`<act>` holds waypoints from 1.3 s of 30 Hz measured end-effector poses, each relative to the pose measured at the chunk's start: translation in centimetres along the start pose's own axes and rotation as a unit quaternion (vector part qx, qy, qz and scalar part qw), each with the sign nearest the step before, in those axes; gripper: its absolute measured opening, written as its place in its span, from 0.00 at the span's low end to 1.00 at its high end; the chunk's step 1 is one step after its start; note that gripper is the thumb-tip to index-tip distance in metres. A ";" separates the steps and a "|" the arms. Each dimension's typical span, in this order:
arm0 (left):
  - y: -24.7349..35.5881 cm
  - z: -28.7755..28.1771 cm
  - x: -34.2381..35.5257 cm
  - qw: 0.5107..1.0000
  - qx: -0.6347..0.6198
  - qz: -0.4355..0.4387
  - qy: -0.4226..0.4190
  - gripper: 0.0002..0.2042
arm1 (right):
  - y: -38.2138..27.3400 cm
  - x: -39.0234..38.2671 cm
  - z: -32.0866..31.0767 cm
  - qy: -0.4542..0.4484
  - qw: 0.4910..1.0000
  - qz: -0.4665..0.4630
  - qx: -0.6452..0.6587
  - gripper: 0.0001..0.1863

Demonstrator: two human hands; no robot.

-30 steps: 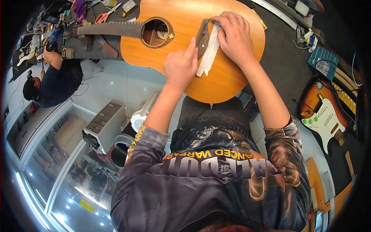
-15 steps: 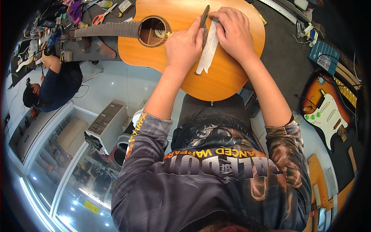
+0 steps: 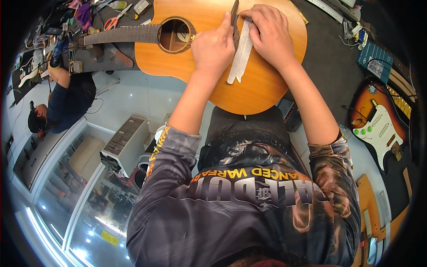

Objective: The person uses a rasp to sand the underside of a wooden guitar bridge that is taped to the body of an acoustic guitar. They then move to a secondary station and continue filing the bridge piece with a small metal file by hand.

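An acoustic guitar (image 3: 178,66) with a honey-coloured top lies across the bench edge, its neck toward the left. A dark narrow piece that looks like its bridge (image 3: 235,17) runs crosswise on the top. My left hand (image 3: 212,50) is closed at this piece, index finger stretched along it and thumb beside it. Just to its right lies a pale strip of masking tape (image 3: 240,62), its near end torn unevenly. My right hand (image 3: 270,33) bends over the tape's far end, index fingertip and thumb at it. The fingertips of the left hand are partly hidden.
A sunburst electric guitar body (image 3: 378,124) lies at the right by a teal box (image 3: 373,62). Scissors (image 3: 116,18) and loose tools crowd the far left bench. A co-worker (image 3: 71,100) is at the left. A steel ruler (image 3: 324,9) lies far right.
The view has shifted slightly. My left hand has moved a little along the dark piece, away from me. My right hand stays at the tape, which keeps its place on the guitar.
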State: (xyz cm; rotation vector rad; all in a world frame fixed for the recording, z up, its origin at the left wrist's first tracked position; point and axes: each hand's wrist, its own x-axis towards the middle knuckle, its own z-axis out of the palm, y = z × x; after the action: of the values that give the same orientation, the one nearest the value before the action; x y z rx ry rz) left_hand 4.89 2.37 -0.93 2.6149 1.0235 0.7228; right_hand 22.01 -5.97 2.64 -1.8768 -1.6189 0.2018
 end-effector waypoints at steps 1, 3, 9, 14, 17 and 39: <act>0.0 -0.6 -1.2 1.000 -0.005 0.008 -0.012 0.18 | 0.1 0.0 0.0 0.005 1.000 0.000 -0.002 0.15; 0.3 -1.9 -3.8 1.000 -0.008 0.017 -0.023 0.19 | 0.3 0.0 -0.1 0.010 1.000 -0.003 -0.002 0.15; 0.7 -3.4 -6.6 0.999 -0.010 -0.016 -0.050 0.23 | 0.7 -0.2 1.2 0.021 0.999 -0.007 -0.023 0.15; 0.8 -3.4 -6.1 0.998 0.005 -0.006 -0.059 0.22 | 0.6 -0.2 0.9 0.016 1.000 -0.002 -0.027 0.15; 0.7 -2.8 -5.2 0.999 0.000 0.001 -0.047 0.22 | 0.1 0.0 0.0 0.000 1.000 -0.002 -0.002 0.16; 0.3 -3.1 -5.9 0.998 -0.019 0.000 -0.065 0.19 | 0.1 0.1 1.2 -0.048 0.994 0.027 -0.094 0.23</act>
State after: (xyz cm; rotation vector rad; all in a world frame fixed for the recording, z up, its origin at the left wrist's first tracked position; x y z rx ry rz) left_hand -0.32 -1.77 -0.28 2.5902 0.9632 0.5567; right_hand 21.51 -5.39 1.67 -2.0838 -1.7033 0.1697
